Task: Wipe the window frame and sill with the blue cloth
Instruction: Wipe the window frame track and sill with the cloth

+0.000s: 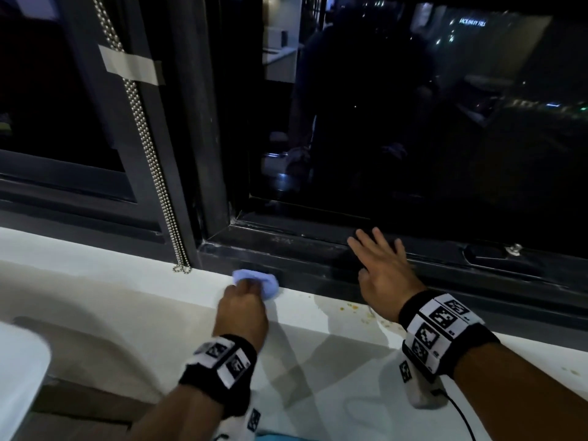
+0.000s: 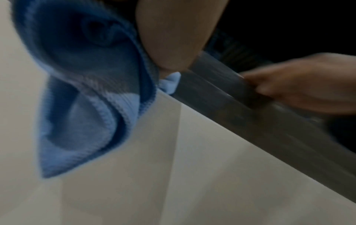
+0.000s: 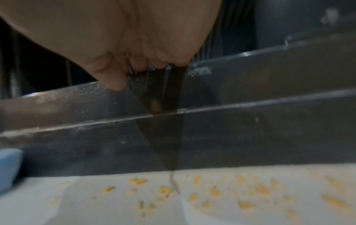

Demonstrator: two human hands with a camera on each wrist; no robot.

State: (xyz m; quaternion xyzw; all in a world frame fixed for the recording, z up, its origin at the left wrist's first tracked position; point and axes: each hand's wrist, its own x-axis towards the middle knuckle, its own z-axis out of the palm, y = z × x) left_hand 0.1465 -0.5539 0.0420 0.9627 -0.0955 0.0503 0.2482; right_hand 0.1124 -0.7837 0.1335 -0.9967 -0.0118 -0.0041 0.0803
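The left hand (image 1: 243, 308) grips the bunched blue cloth (image 1: 256, 280), wiping where white sill (image 1: 95, 281) meets dark metal window frame (image 1: 286, 246). The right hand (image 1: 383, 272) rests flat, fingers spread, on the frame. Next, probably sweep right toward the orange crumbs (image 1: 351, 308).

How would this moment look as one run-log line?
left hand: grips blue cloth at sill edge | right hand: flat on window frame

2 black wristbands (image 1: 219, 364) with black-and-white square markers, black cable (image 1: 461, 415)

Lit sign (image 1: 472, 22) seen through the window glass (image 1: 413, 122): pale lettering, too small and blurred to read. Wrist bands (image 1: 442, 326): black-and-white square marker codes only, no words.
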